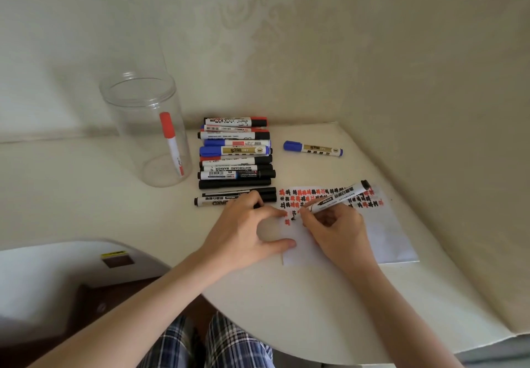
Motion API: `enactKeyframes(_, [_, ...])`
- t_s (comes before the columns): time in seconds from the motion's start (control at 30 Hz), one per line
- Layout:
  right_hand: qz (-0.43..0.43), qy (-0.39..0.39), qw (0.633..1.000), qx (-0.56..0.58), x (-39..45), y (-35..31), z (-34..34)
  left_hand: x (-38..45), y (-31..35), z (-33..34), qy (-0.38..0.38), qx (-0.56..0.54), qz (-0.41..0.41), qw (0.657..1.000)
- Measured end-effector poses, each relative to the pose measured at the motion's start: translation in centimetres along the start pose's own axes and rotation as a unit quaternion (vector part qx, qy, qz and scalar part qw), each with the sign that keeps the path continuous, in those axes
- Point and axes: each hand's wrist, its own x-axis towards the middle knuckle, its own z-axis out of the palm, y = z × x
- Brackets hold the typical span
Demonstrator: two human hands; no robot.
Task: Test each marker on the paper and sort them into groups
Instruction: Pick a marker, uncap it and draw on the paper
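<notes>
Paper (387,232) white, red-black marks; lone marker (313,148) blue-capped; jar (146,129) clear; shorts (218,344) plaid

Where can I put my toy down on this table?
Bare table lies left of the marker pile, in front of the jar, and behind the lone blue marker. It is crowded at the paper, where both hands work.

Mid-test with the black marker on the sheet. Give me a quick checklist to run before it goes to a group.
1. Black-capped white marker gripped by right hand: ok.
2. Tip on white paper sheet: ok.
3. Left hand steadying the paper's edge: ok.
4. New mark's ink quality: cannot tell, hidden by the fingers.
5. Clear plastic jar upright, holding one red marker: ok.
6. Row of unsorted markers beside the lone blue marker, apart: ok.
</notes>
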Motion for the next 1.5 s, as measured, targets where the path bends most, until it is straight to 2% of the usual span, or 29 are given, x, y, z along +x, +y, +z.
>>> enactKeyframes(0.27, [-0.001, 0.016, 1.0, -0.006, -0.1, 0.0, 0.0, -0.1, 0.1, 0.0, -0.005, 0.002, -0.005, 1.0])
enactKeyframes(0.5, [-0.013, -0.003, 1.0, -0.009, -0.2, 0.1, 0.1, -0.1, 0.1, 0.0, -0.005, 0.0, -0.006, 1.0])
enactKeyframes(0.63, [0.001, 0.02, 1.0, -0.004, -0.2, 0.2, 0.0, -0.1, 0.2, -0.1, -0.008, 0.003, -0.008, 1.0])
enactKeyframes(1.27, [0.024, 0.013, 1.0, -0.005, -0.3, 0.0, 0.0, -0.2, 0.3, -0.2, -0.013, -0.003, -0.009, 1.0])
enactKeyframes(1.43, [0.062, 0.025, 0.994, 0.086, 0.2, 0.0, -0.3, -0.2, 0.1, -0.4, -0.033, 0.018, -0.004, 0.999])
enactKeyframes(1.5, [0.078, 0.016, 0.99, 0.119, 0.4, -0.2, -0.7, -0.1, 0.3, -1.1, -0.055, -0.038, -0.032, 0.997])
